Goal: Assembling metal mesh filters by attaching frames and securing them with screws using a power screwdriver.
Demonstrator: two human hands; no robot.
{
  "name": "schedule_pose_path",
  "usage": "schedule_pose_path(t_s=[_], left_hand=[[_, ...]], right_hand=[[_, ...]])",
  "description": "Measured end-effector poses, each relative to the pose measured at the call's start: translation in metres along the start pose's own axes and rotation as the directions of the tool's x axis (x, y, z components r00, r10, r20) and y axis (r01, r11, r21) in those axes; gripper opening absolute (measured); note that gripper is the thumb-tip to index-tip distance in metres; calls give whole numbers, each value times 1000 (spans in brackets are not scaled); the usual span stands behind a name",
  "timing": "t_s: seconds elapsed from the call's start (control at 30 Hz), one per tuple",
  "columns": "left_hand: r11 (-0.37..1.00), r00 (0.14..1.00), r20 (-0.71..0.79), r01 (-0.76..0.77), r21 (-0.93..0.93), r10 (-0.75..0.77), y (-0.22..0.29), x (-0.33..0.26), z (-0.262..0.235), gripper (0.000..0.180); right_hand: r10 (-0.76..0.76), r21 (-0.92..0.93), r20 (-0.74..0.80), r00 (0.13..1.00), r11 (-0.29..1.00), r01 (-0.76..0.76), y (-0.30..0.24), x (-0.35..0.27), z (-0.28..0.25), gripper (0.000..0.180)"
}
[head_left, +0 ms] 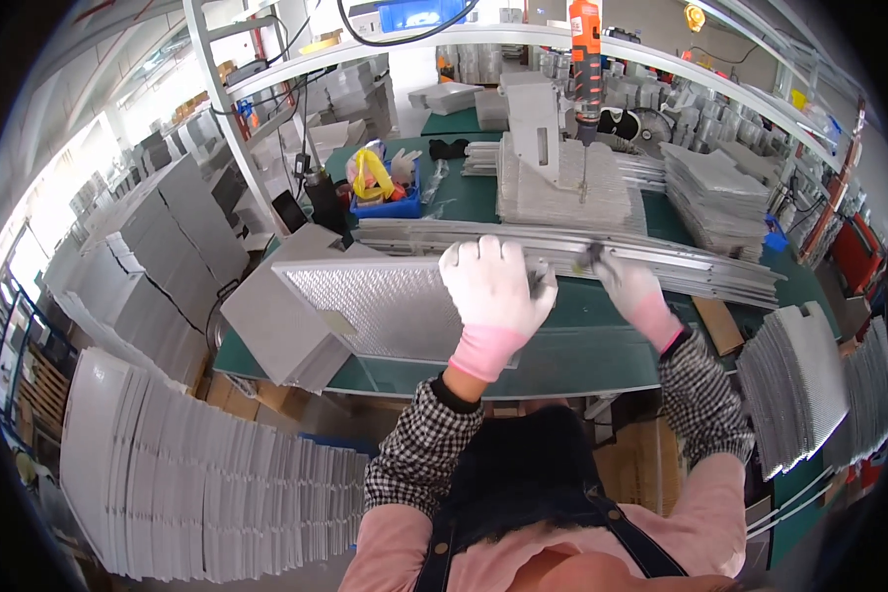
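Observation:
A silver-framed panel (395,314) with a dimpled, mesh-like face lies tilted at the front of the green table. My left hand (496,291), in a white glove with a pink cuff, is closed over the panel's right part, thumb out to the right. That hand hides the panel's corner. Right of it, my right hand (629,286), gloved alike, is closed around a small dark object (590,259), blurred by motion. Just beyond both hands run long silver metal profiles (681,264). An orange electric screwdriver (586,64) hangs bit-down above the table.
White boxes or boards (301,311) sit under the panel's left side. A blue bin (390,205) holds gloves and yellow material. Stacked pale sheets (562,197) stand beyond the profiles. Panels are stacked at left (207,474) and right (794,385). A metal frame rail (464,39) crosses overhead.

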State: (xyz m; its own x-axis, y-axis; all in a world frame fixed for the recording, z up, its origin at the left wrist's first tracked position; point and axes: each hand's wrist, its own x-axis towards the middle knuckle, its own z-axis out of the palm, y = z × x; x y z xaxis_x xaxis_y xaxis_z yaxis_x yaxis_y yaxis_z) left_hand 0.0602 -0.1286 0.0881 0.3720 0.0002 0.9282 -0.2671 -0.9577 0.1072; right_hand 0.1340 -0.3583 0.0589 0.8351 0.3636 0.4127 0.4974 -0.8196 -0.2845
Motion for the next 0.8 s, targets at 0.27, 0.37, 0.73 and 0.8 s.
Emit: schedule_pose_path(t_s=[0.27,0.37,0.73,0.8], left_hand=[[997,999,-1,-36,-71,36,2,-13,-11,29],[985,997,5,-73,-154,74,4,-9,-15,28],[985,1000,0,24,-170,-25,24,6,10,32],[982,997,65,51,-181,-40,25,10,12,32]], right_hand=[[170,-340,-28,985,925,-169,166,-20,65,44],[-57,44,-267,962,997,71,107,91,-12,46],[-67,772,-370,927,532,347,-87,173,-134,39],[-39,783,-458,888,455,424,-106,154,-148,29]])
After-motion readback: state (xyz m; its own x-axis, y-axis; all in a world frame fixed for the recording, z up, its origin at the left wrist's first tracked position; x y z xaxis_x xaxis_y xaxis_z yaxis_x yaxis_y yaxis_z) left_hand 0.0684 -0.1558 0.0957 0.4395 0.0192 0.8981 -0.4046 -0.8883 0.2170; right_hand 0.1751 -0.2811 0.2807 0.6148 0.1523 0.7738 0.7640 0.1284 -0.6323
